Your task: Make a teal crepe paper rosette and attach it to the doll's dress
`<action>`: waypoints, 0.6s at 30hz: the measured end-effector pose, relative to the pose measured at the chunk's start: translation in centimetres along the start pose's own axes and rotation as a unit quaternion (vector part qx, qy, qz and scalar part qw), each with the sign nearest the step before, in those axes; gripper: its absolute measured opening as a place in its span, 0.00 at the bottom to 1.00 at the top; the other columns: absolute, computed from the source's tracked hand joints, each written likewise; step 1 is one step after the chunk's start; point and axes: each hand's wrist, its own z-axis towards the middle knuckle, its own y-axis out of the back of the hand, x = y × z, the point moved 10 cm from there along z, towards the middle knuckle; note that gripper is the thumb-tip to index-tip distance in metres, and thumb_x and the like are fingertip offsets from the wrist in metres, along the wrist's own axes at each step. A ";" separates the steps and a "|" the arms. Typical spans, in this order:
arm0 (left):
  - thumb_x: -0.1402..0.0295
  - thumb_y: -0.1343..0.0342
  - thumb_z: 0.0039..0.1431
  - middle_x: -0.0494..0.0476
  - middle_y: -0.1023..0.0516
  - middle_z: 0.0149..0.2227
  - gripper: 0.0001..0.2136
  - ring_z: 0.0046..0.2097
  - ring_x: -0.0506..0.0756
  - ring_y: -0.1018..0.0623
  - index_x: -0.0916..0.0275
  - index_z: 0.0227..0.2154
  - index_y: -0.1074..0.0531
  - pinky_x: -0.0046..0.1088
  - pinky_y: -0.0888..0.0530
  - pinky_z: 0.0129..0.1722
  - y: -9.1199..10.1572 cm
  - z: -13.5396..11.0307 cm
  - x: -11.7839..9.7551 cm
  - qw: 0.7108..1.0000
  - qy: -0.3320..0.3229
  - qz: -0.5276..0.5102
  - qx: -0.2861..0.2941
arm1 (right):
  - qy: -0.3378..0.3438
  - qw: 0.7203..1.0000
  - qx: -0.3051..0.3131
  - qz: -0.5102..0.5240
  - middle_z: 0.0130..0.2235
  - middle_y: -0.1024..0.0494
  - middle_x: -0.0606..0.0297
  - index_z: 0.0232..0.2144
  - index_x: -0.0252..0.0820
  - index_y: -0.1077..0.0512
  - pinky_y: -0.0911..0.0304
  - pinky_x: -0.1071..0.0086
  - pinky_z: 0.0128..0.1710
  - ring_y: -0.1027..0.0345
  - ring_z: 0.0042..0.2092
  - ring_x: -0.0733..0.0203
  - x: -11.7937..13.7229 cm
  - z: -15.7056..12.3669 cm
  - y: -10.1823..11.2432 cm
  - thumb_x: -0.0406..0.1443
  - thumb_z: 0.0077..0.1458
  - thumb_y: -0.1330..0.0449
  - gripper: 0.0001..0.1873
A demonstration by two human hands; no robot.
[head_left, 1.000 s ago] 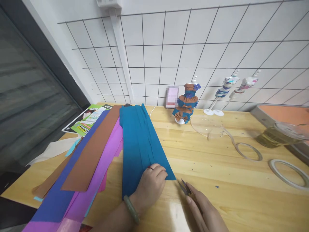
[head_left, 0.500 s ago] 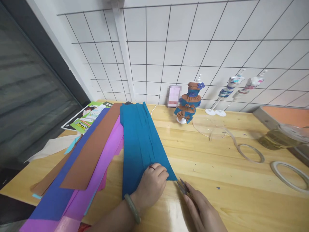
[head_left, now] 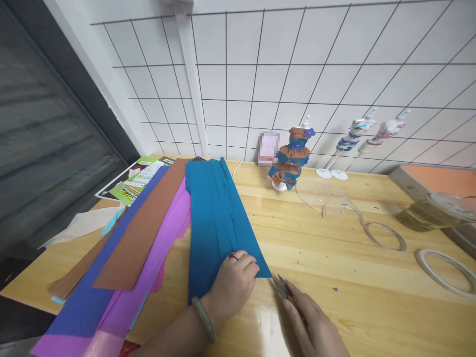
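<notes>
A long sheet of teal crepe paper (head_left: 208, 223) lies on the wooden table in front of me, with creases running along its length. My left hand (head_left: 238, 277), a green bangle at its wrist, grips the near edge of the paper with curled fingers. The thumb is hidden beneath. In my right hand (head_left: 312, 317) is a small pair of scissors (head_left: 281, 286), its blades slightly apart. The blade tips are close to the sheet's near right corner. Most of the handles are hidden by my fingers.
Brown (head_left: 148, 233), blue (head_left: 85, 307) and purple crepe paper (head_left: 148, 267) lie at left, near printed leaflets (head_left: 137, 178). A small dressed mannequin (head_left: 293, 158) stands at the wall, right of a phone-like object (head_left: 268, 148). Tape rolls (head_left: 446, 272) and an orange-lined box (head_left: 442, 178) lie right.
Almost nothing differs. Both hands, the scissors and the teal paper keep their places, and the view has shifted very slightly.
</notes>
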 end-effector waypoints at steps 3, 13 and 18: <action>0.78 0.50 0.53 0.53 0.28 0.38 0.06 0.43 0.54 0.32 0.63 0.32 0.31 0.33 0.32 0.42 0.1 0.0 0.0 1.000 0.001 -0.001 0.000 | 0.004 1.000 -0.003 -0.001 0.49 0.26 0.55 0.51 0.36 0.35 0.34 0.68 0.46 0.32 0.49 0.59 -0.1 0.0 -0.1 0.42 0.60 0.55 0.23; 0.78 0.50 0.54 0.53 0.28 0.37 0.06 0.42 0.54 0.32 0.63 0.32 0.31 0.33 0.32 0.42 0.0 0.0 0.1 1.000 -0.001 -0.002 -0.003 | 0.021 1.000 -0.021 -0.007 0.47 0.25 0.55 0.50 0.36 0.34 0.32 0.71 0.44 0.30 0.48 0.59 0.2 0.0 0.1 0.41 0.60 0.55 0.21; 0.78 0.50 0.54 0.53 0.28 0.37 0.06 0.42 0.54 0.32 0.63 0.32 0.31 0.32 0.32 0.42 0.1 0.0 0.0 1.000 -0.002 0.004 -0.004 | 0.024 0.999 -0.019 -0.014 0.48 0.25 0.55 0.50 0.35 0.34 0.33 0.71 0.45 0.31 0.48 0.60 0.3 -0.2 0.3 0.41 0.60 0.55 0.21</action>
